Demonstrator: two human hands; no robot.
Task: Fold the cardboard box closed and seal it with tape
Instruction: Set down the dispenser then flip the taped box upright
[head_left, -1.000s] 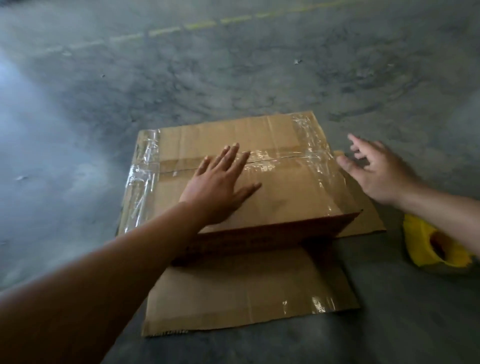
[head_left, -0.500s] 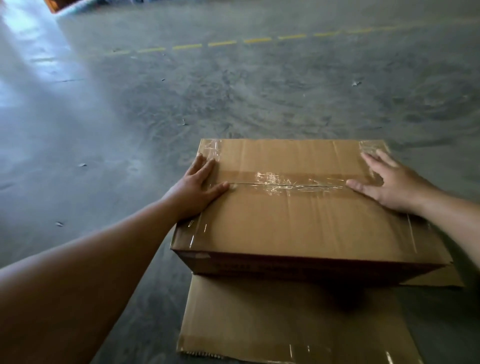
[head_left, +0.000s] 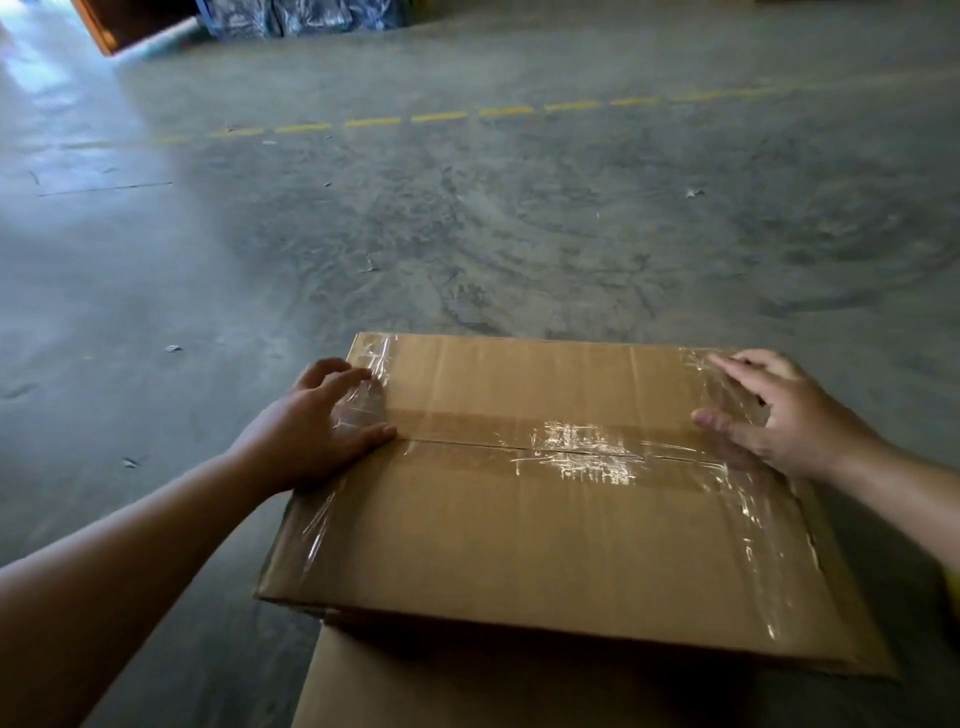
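The cardboard box (head_left: 545, 499) sits closed on the concrete floor (head_left: 467, 234), its two top flaps meeting along a seam that runs from one hand across to the other. Clear tape (head_left: 582, 452) already covers that seam, shining between the hands, and more strips lie along the short edges, one under each palm. The left hand (head_left: 322, 431) rests flat and spread on its end of the box, fingers curling over the far corner, grasping nothing. The right hand (head_left: 769, 415) lies likewise released, palm down on the tape at the opposite end. Below the hands, nearer the person, a flat sheet of cardboard (head_left: 467, 686) pokes out from beneath the box. Folding looks done and the sealing nearly so; what remains seems only pressing the strips down smooth. Whether the tape wraps fully down the sides is hard to tell from this angle
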